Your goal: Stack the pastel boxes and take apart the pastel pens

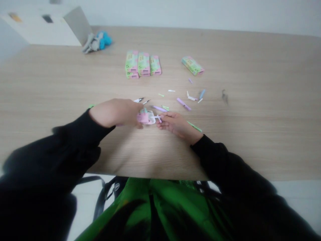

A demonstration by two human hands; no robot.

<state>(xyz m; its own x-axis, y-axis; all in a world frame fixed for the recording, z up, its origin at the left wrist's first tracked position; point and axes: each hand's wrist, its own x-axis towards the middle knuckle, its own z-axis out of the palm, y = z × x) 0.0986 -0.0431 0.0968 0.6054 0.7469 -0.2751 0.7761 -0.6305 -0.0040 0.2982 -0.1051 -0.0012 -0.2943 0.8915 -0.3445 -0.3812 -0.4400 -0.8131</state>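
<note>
On the near tabletop (263,134), the right hand (174,124) pinches a thin pale stick (156,117) just right of an opened pink box (142,117) gripped by the left hand (125,112). Just beyond the right hand lie a green stick (194,126), a purple stick (159,108) and scattered pieces (192,98). Farther, cartons (143,63) sit grouped, with a lone carton (192,65) to their right; far left, a bundle (95,43) lies beside a white box (55,31).
</note>
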